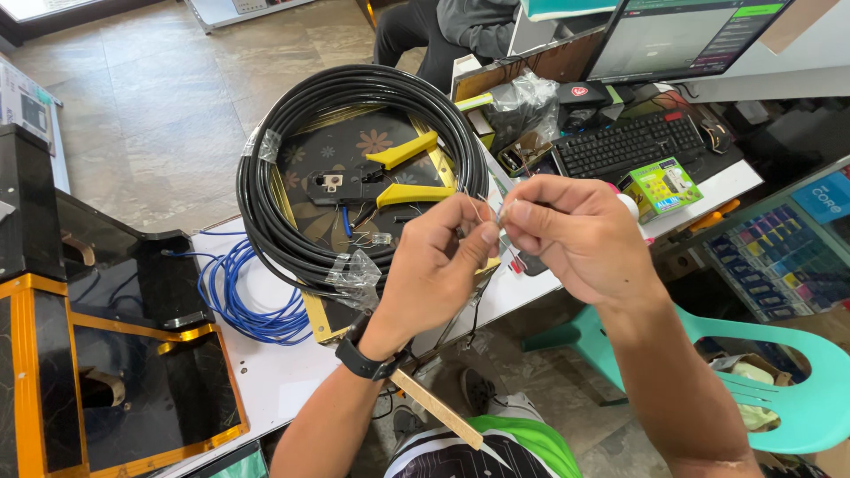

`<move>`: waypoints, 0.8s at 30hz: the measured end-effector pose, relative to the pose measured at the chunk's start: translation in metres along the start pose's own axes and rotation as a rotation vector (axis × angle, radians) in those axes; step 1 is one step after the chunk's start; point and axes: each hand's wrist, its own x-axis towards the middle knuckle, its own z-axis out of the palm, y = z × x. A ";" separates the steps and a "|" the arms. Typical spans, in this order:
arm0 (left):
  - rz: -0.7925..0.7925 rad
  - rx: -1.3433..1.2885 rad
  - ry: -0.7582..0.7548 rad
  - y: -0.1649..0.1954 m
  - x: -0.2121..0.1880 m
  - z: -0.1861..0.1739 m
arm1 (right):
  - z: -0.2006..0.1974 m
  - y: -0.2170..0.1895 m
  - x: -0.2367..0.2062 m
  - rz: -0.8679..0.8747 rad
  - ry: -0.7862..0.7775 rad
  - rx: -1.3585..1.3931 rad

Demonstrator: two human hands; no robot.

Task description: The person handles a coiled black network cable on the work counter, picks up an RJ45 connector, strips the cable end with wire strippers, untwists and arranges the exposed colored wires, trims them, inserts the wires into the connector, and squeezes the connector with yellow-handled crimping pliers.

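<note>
My left hand [436, 265] and my right hand [571, 232] meet above the white table's edge [274, 372]. Both pinch thin wire strands and a small clear connector [500, 215] between their fingertips. The left wrist wears a black watch [365, 361]. Behind the hands lies a big coil of black cable [292, 150] bound with clear tape. Inside the coil rests a crimping tool with yellow handles [403, 173] on a dark floral board. A loose clear connector [379, 238] lies near the tool.
A bundle of blue cable [243, 296] lies left of the coil. A black keyboard [630, 143], a monitor [682, 35] and a small green box [660, 188] stand at the right. A teal plastic chair [761, 372] is below right. Another person sits behind the desk [452, 31].
</note>
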 end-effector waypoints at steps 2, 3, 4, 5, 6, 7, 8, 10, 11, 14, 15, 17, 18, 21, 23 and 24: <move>-0.013 -0.038 0.033 -0.002 0.001 0.000 | 0.002 -0.003 0.003 0.008 0.037 -0.148; -0.023 -0.096 0.045 -0.004 0.003 0.000 | 0.004 -0.004 0.004 0.011 0.052 -0.222; -0.032 -0.150 0.058 -0.006 0.004 0.000 | 0.005 -0.007 0.003 0.013 0.086 -0.403; -0.038 -0.147 0.069 -0.008 0.004 0.000 | 0.005 -0.013 -0.003 0.013 0.122 -0.583; -0.047 -0.146 0.078 -0.011 0.004 0.000 | 0.005 -0.017 -0.008 0.015 0.162 -0.765; -0.055 -0.148 0.086 -0.013 0.005 0.001 | 0.006 -0.019 -0.011 -0.015 0.104 -0.771; -0.061 -0.149 0.083 -0.015 0.006 0.002 | 0.007 -0.020 -0.014 -0.046 0.043 -0.776; -0.082 -0.149 0.076 -0.019 0.007 0.004 | 0.007 -0.020 -0.015 -0.079 -0.024 -0.798; -0.083 -0.147 0.080 -0.021 0.007 0.004 | 0.006 -0.020 -0.015 -0.086 -0.030 -0.820; -0.107 -0.212 0.073 -0.025 0.008 0.005 | 0.000 -0.020 -0.011 -0.082 -0.043 -0.967; -0.125 -0.282 0.065 -0.026 0.008 0.005 | -0.002 -0.020 -0.009 -0.075 -0.051 -1.030; -0.153 -0.396 0.042 -0.028 0.009 0.005 | -0.007 -0.017 -0.002 -0.161 -0.030 -1.030; -0.164 -0.443 0.029 -0.028 0.008 0.005 | -0.010 -0.015 0.002 -0.203 -0.023 -1.030; -0.189 -0.556 0.038 -0.028 0.009 0.006 | -0.016 0.000 0.017 -0.381 -0.012 -1.064; -0.172 -0.544 0.059 -0.028 0.010 0.006 | -0.020 0.010 0.021 -0.285 -0.018 -0.917; -0.145 -0.500 0.069 -0.027 0.011 0.006 | -0.023 0.013 0.024 -0.239 -0.019 -0.846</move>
